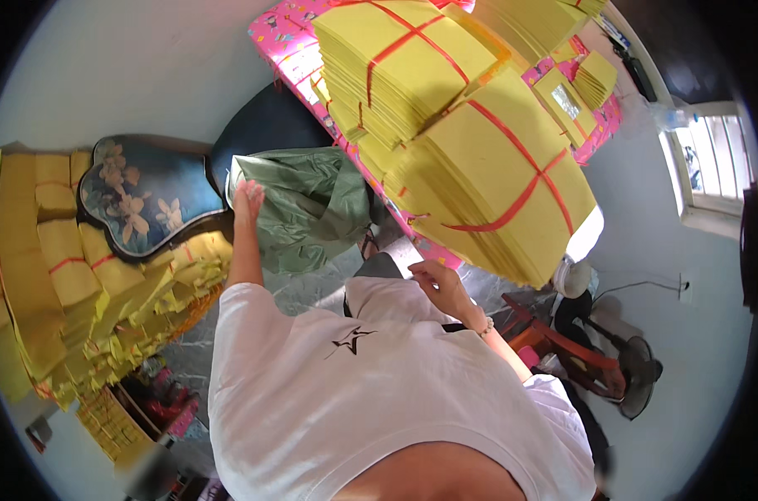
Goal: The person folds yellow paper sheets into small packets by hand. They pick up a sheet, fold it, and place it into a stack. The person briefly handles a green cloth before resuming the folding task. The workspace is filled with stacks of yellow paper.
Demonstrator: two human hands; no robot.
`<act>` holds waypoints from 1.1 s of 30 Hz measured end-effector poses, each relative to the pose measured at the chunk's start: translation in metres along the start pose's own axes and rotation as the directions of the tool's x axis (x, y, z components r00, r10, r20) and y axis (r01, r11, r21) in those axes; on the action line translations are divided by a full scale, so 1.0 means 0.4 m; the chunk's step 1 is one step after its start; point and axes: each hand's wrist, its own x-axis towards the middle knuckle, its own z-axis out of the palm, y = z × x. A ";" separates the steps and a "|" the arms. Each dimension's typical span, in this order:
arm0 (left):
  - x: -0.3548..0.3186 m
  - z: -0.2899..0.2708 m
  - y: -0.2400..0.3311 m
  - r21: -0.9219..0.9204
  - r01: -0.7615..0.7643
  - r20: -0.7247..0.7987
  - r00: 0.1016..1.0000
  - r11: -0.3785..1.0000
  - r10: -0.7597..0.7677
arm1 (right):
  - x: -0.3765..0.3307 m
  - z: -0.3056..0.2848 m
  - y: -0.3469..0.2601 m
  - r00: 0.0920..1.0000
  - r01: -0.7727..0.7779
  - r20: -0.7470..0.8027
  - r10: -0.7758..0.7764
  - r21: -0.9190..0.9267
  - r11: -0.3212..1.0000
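My left hand [248,200] is closed on the pale-edged upper corner of a green sheet-like sack [308,221], which hangs down in folds below the pink-covered table. Beside that hand is a dark blue padded chair back with a flower print [157,200]. My right hand [442,288] is by my lap near the table's edge, its fingers loosely bent and apart, with nothing seen in them. To its upper right, large stacks of yellow paper tied with red ribbon [508,175] rest on the table.
Bundles of yellow paper [61,250] are piled high along the left wall. The table's pink patterned cover [283,37] shows at its edges. At right stand a reddish wooden chair [562,342] and a dark fan [638,376]. A barred window [717,159] is at the far right.
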 end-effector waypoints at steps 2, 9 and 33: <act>-0.116 -0.035 -0.127 -0.074 0.055 -0.073 0.996 0.996 -0.060 | -0.012 -0.054 0.017 0.998 -0.016 0.064 0.019 -0.049 0.999; -0.438 -0.171 -0.546 -0.079 0.155 -0.422 0.890 0.985 -0.174 | -0.034 -0.177 0.124 0.956 0.212 0.228 -0.182 -0.112 0.971; -0.498 -0.055 -0.626 0.192 0.277 0.058 0.955 0.941 -0.293 | -0.017 -0.106 0.001 0.996 0.086 0.045 -0.081 -0.118 0.989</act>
